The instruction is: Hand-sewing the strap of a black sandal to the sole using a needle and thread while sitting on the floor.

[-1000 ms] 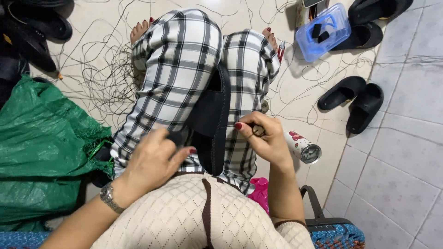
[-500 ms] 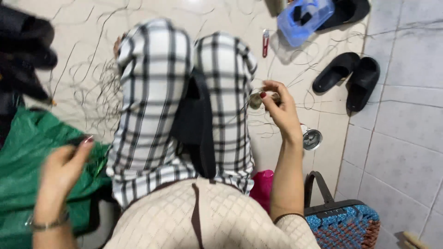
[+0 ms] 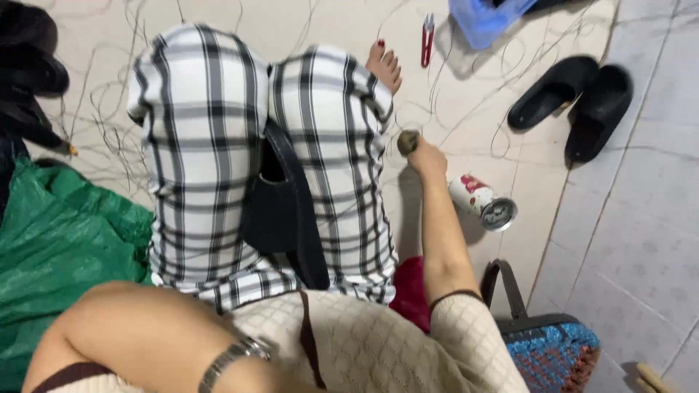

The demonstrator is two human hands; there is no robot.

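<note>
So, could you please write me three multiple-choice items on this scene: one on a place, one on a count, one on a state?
1. Where does the green sack lie?
A. By the person's left leg
B. Beside the slippers
C. On the lap

2. How many black slippers lie on the tiles at the right?
A. One
B. Two
C. Four

3. How does the drinks can stand?
A. Upright
B. Crushed flat
C. On its side

Answers: 1 A, it fills the left edge by the checked trousers. 2 B, a pair lies side by side. 3 C, its round end faces sideways, just beyond the right hand, which grips a small brownish thing.
</note>
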